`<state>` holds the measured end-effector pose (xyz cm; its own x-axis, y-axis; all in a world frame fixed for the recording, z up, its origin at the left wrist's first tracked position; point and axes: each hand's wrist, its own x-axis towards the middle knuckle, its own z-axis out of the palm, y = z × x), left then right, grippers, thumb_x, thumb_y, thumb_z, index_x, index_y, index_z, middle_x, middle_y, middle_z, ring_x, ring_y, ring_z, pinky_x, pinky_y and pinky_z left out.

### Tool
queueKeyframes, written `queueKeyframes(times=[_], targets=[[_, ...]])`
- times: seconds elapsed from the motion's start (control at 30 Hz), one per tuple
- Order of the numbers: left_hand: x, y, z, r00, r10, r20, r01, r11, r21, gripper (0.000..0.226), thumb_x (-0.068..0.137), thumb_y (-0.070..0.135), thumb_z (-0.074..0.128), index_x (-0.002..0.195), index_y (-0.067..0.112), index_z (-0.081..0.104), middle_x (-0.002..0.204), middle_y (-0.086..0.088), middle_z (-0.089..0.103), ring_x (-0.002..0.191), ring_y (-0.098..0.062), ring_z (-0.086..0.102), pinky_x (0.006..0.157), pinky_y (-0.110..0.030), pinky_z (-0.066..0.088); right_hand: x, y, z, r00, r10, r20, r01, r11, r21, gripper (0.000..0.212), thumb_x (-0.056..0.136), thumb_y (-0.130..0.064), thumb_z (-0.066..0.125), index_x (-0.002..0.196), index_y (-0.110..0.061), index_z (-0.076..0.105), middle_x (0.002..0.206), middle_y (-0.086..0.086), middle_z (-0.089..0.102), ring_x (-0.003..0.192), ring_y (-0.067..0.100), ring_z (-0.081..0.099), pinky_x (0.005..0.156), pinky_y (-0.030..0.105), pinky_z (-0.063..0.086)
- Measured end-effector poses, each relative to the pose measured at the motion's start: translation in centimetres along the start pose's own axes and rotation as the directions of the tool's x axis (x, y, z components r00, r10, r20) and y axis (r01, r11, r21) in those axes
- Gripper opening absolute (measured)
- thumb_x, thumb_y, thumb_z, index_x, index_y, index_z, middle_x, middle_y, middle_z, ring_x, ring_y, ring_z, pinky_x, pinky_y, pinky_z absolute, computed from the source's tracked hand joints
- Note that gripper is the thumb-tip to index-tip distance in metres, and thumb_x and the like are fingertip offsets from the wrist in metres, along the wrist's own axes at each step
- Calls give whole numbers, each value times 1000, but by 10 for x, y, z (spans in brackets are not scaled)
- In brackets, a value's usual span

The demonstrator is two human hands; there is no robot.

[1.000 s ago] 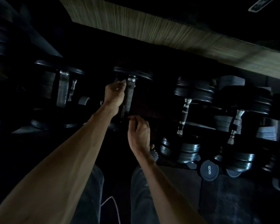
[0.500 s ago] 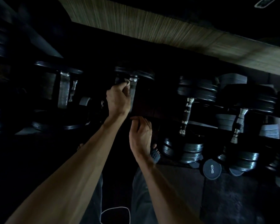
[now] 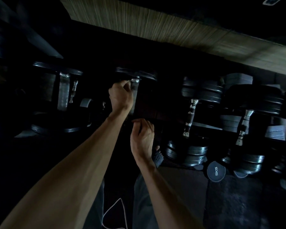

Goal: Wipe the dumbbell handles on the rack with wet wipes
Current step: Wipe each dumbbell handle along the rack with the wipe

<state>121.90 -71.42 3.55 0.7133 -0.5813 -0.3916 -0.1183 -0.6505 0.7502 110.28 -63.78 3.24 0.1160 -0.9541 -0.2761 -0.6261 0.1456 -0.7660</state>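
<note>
Dumbbell handle (image 3: 134,96) ran upright on the dim rack, its dark end plate (image 3: 136,75) just above. The left hand (image 3: 121,96) was curled round the handle's upper end, a pale scrap showing at its fingertips; whether that was a wipe, I could not tell. The right hand (image 3: 143,138) hung loosely curled near the lower end, apparently holding nothing. Neighbouring dumbbells (image 3: 191,116) stood well apart to the right, above a dark floor (image 3: 180,187)

Black dumbbell plates (image 3: 202,92), chipped silver-and-black handle (image 3: 191,116), white "5KG" lettering (image 3: 216,171).
</note>
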Motion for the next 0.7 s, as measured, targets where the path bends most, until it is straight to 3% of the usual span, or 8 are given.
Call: queueKeyframes(times=[0.1, 0.2, 0.33, 0.47, 0.53, 0.6, 0.67, 0.7], targets=[[-6, -2, -4, 999, 30, -11, -30, 999, -21, 28, 103, 21, 49, 110, 6, 72, 93, -3, 73, 77, -2, 63, 74, -15, 55, 5, 6, 8, 999, -2, -52, 1, 1000, -2, 42, 90, -24, 32, 81, -7, 70, 79, 4, 70, 82, 13, 52, 85, 48, 53], [-9, -4, -9, 1000, 19, 9, -19, 1000, -19, 28, 103, 16, 49, 123, 6, 67, 116, -6, 71, 104, -5, 63, 74, 2, 43, 5, 9, 7, 997, -40, -69, 40, 999, -4, 42, 91, -23, 32, 80, -7, 69, 76, 3, 69, 78, 18, 57, 83, 49, 53], [6, -1, -6, 999, -27, 37, 28, 999, -30, 29, 103, 17, 51, 123, 2, 66, 118, -11, 70, 105, -9, 64, 74, -6, 44, 5, 7, 7, 999, -28, -21, 28, 999, -16, 45, 92, -27, 30, 84, -8, 70, 80, 2, 70, 80, 12, 54, 87, 45, 51], [-8, -13, -11, 1000, 24, 0, -24, 1000, -4, 27, 103, 15, 50, 119, 6, 69, 96, 8, 69, 73, 12, 60, 65, 2, 42, 4, 8, 8, 998, -29, -48, 29, 1000, -2, 43, 91, -24, 31, 81, -8, 70, 79, 2, 70, 79, 19, 59, 88, 46, 52], [-3, -11, -12, 1000, 4, 24, -3, 1000, -9, 28, 103, 17, 50, 123, 8, 67, 109, 4, 70, 91, 6, 63, 76, -2, 45, 5, 9, 10, 999, -20, -37, 20, 1000, -10, 44, 92, -24, 30, 80, -7, 69, 77, 2, 69, 76, 20, 60, 88, 45, 50], [7, -7, -10, 997, -32, 70, 35, 998, -49, 29, 103, 20, 50, 124, 9, 67, 118, -6, 70, 108, -11, 66, 83, -13, 50, 5, 9, 10, 1000, -11, -12, 11, 1000, -12, 45, 92, -25, 30, 81, -7, 69, 77, 2, 69, 77, 19, 58, 88, 44, 50], [5, -6, -9, 996, -42, 77, 47, 997, -62, 30, 103, 21, 50, 121, 5, 68, 113, -9, 71, 103, -14, 67, 83, -17, 50, 5, 10, 9, 1000, -17, -9, 17, 1000, -10, 45, 93, -26, 30, 82, -7, 70, 78, 2, 69, 78, 17, 57, 88, 41, 49], [-1, -7, -11, 998, -24, 55, 27, 998, -53, 30, 103, 20, 50, 119, 4, 68, 108, -6, 72, 96, -7, 67, 79, -16, 50, 5, 11, 8, 1000, -20, -10, 20, 1000, -6, 45, 93, -26, 29, 82, -7, 70, 78, 1, 69, 78, 15, 56, 88, 40, 49]])
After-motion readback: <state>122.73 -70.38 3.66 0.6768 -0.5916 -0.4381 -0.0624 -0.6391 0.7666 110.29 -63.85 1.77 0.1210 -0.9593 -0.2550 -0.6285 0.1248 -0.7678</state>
